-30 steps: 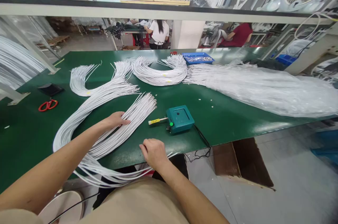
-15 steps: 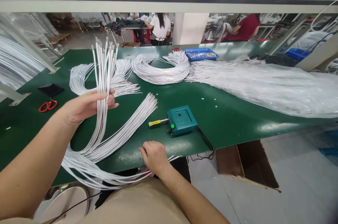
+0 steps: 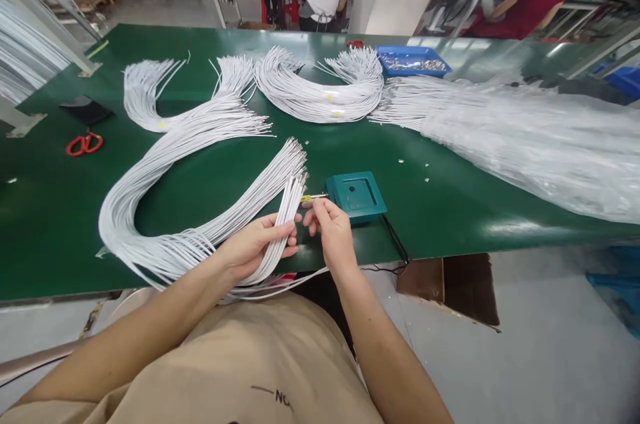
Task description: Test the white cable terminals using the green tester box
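Observation:
My left hand [image 3: 260, 247] grips a small bundle of white wires [image 3: 286, 214] near the green table's front edge [image 3: 60, 264], the wire ends pointing up and away. My right hand [image 3: 330, 227] is beside it, fingertips pinching at the tips of those wires. Just beyond my right hand sits a teal box [image 3: 356, 195] with a yellow-tipped probe [image 3: 311, 197] sticking out of its left side. A larger fan of white wires [image 3: 220, 211] lies on the table left of my hands, curving over the edge toward my lap.
More white wire bundles [image 3: 310, 94] lie mid-table, and a plastic-wrapped heap [image 3: 525, 137] fills the right. Red scissors [image 3: 83, 143] and a black pad [image 3: 85, 109] sit at left; a blue tray [image 3: 413, 61] at the back. Two people work at far tables. A cardboard box [image 3: 450, 284] stands below the edge.
My left hand lowered the raised wire bundle from the left down to the front edge. My right hand left the table edge and came up to the wire tips. The view tilted down.

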